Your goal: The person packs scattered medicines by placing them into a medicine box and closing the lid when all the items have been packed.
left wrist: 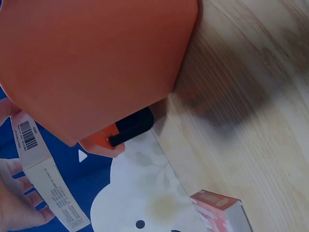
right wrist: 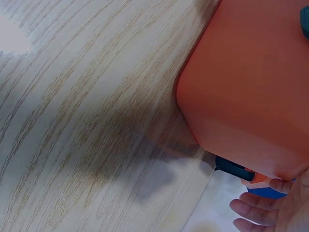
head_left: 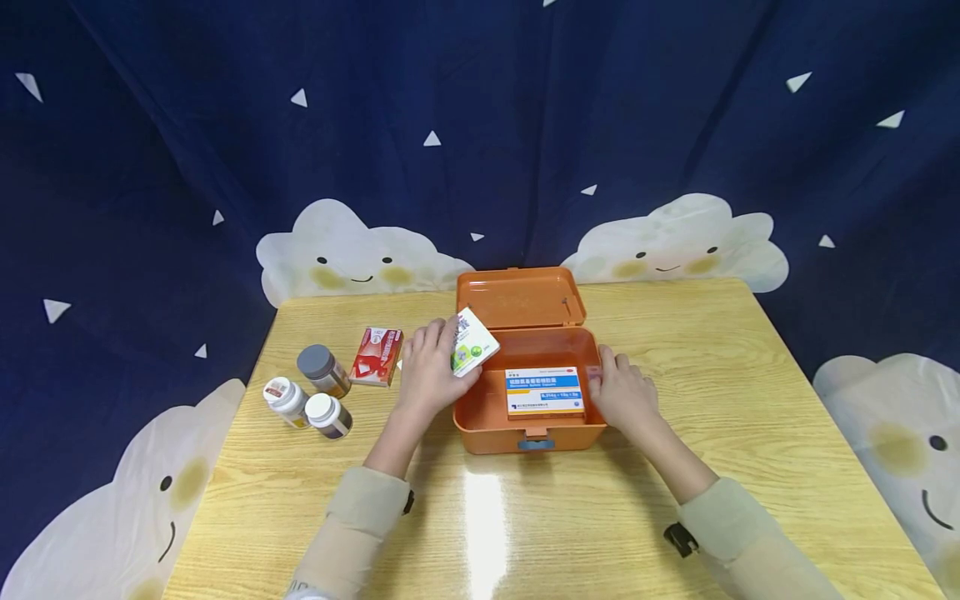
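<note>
My left hand (head_left: 431, 367) grips a white medicine box (head_left: 476, 343) with green and purple print, tilted over the left rim of an orange plastic case (head_left: 491, 439). In the left wrist view, the fingers (left wrist: 21, 181) lie along one side of that box, whose barcode end shows. The case's lid (head_left: 517, 298) stands open at the back. Inside the case lies a blue-and-white medicine box (head_left: 544, 393). My right hand (head_left: 624, 390) holds the case's right rim, thumb over the inside; in the right wrist view its other fingers (right wrist: 253, 210) are outside the wall.
On the table's left lie a red medicine box (head_left: 377, 357) and a grey-capped bottle (head_left: 323, 371). Two white-capped bottles (head_left: 287, 402) (head_left: 328, 416) are close by. A blue latch (head_left: 536, 444) is on the case's front. Behind the wooden table (head_left: 675, 333) hangs a dark blue curtain (head_left: 510, 125).
</note>
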`<state>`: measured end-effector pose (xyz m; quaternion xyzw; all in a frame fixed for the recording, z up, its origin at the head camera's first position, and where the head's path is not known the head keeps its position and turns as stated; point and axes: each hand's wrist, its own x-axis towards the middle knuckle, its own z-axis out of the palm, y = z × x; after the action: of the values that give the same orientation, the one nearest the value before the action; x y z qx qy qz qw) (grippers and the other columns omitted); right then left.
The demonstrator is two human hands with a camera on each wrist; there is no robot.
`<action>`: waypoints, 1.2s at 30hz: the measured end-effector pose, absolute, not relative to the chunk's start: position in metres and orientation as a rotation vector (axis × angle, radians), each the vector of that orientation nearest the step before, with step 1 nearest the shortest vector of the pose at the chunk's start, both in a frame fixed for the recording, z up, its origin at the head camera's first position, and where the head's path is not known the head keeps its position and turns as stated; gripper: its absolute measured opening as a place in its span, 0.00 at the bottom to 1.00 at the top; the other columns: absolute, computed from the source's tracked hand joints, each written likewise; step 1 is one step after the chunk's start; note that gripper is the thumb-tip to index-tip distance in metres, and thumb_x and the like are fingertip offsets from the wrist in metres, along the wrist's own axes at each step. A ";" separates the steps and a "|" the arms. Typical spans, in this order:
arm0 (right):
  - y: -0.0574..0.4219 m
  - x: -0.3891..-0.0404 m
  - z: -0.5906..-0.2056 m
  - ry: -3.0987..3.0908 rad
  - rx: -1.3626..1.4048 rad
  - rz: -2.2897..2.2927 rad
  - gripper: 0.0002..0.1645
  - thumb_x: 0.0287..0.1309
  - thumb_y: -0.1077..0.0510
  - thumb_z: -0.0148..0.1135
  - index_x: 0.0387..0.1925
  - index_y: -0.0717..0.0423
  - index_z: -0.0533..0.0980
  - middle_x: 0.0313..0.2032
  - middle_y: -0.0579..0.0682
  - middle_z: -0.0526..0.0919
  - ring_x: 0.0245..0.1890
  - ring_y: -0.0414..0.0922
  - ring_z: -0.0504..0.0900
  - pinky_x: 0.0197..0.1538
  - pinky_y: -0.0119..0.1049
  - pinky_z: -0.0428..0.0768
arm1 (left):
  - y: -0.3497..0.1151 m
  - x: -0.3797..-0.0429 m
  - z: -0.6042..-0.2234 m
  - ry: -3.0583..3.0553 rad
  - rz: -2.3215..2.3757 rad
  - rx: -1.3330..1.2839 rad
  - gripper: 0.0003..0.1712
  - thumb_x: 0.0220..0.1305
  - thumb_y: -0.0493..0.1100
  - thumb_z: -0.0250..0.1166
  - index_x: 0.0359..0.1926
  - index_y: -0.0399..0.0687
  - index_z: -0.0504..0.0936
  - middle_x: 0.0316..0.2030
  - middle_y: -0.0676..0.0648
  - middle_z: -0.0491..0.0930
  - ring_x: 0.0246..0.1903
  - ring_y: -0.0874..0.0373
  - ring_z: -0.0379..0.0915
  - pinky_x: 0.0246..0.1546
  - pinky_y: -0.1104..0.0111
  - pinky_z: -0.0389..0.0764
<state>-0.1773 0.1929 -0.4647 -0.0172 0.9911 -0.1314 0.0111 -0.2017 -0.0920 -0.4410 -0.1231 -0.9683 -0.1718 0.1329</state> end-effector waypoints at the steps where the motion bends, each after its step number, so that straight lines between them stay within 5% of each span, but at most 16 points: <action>1: 0.193 -0.177 -0.465 3.092 -0.055 -0.411 0.31 0.59 0.53 0.46 0.62 0.61 0.56 0.48 0.67 0.70 0.40 0.63 0.74 0.38 0.59 0.72 | -0.091 -0.202 -0.441 -2.807 -0.496 -0.369 0.47 0.44 0.58 0.66 0.64 0.47 0.61 0.56 0.43 0.65 0.53 0.47 0.60 0.53 0.54 0.62; 36: 0.193 -0.178 -0.467 3.098 -0.041 -0.415 0.32 0.59 0.53 0.48 0.63 0.62 0.56 0.50 0.67 0.69 0.42 0.63 0.74 0.40 0.59 0.72 | -0.042 -0.211 -0.421 -2.881 -0.278 -0.769 0.48 0.43 0.62 0.66 0.63 0.46 0.61 0.56 0.47 0.66 0.54 0.50 0.60 0.53 0.55 0.62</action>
<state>-0.1780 0.1927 -0.4668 -0.0132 0.9910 -0.1328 0.0077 -0.2113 -0.0417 -0.4207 -0.2561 -0.9594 -0.0924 0.0736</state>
